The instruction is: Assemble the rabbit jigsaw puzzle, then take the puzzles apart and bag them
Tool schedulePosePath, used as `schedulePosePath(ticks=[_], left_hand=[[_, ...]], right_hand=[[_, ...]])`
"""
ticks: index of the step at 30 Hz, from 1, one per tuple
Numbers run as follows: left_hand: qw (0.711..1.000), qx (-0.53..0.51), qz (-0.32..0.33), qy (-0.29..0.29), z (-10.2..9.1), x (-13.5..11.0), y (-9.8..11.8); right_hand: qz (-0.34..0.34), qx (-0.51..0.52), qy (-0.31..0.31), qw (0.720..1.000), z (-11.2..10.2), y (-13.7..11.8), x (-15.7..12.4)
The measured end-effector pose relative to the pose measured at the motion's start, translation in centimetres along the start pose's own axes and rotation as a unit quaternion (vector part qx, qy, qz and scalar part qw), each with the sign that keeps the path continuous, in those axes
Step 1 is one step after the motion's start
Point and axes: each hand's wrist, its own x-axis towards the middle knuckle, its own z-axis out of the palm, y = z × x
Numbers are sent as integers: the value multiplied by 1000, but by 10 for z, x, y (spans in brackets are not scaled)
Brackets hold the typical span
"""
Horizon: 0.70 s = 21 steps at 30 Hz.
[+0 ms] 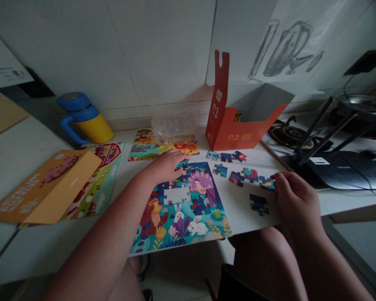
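Head view only.

- Left hand [166,166]: palm down on the far edge of the animal puzzle [183,211]. Fingers [180,159] lie close together and flat on the pieces beside the peacock, not wrapped around anything.
- The puzzle lies flat at the counter [242,215] front edge, its near side overhanging slightly. It is mostly filled, with one white gap [175,195] left of centre.
- Right hand [293,198]: on the counter right of the puzzle, fingers [277,177] curled. Their tips touch the end piece [266,182] of the loose pieces. Cannot tell whether they pinch it or just rest on it.
- Loose pieces [236,175]: scattered on the counter between the puzzle and the right hand, some further back towards the box. One dark piece [258,204] lies alone, just left of the right hand.
- Orange box [238,125]: open, flap up, standing behind the loose pieces against the wall.
- Second puzzle card [144,149]: behind the left hand, with a clear plastic bag [174,123] on its far part.
- Far left: orange sleeve [47,188] lying over a farm puzzle card [105,179], with a blue-and-yellow mug [84,117] behind them.
- Right: stove burner [288,133] and a black router [341,167] with its antennas up.
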Motion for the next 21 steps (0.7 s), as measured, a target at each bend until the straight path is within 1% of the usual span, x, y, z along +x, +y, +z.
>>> schedulePosePath(ticks=[3,6,8,11,14,17,21], left_hand=[[1000,12,-2,1,-3,-1,0],[1000,26,0,9,-4,-2,0],[1000,15,6,21,-2,-1,1],[998,-27,37,36,5,2,5],[997,-55,58,19,12,6,10],[996,-68,50,0,16,8,13],[997,-61,41,1,15,10,14]], right_hand=[[17,12,-5,1000,0,-2,-1],[18,16,-2,1000,0,-4,-2],[16,18,-3,1000,0,-4,-2],[17,22,-4,1000,0,-3,-1],[11,18,-3,1000,0,-1,-1],[12,24,-4,1000,0,-1,-1],[13,22,0,1000,1,-2,-1]])
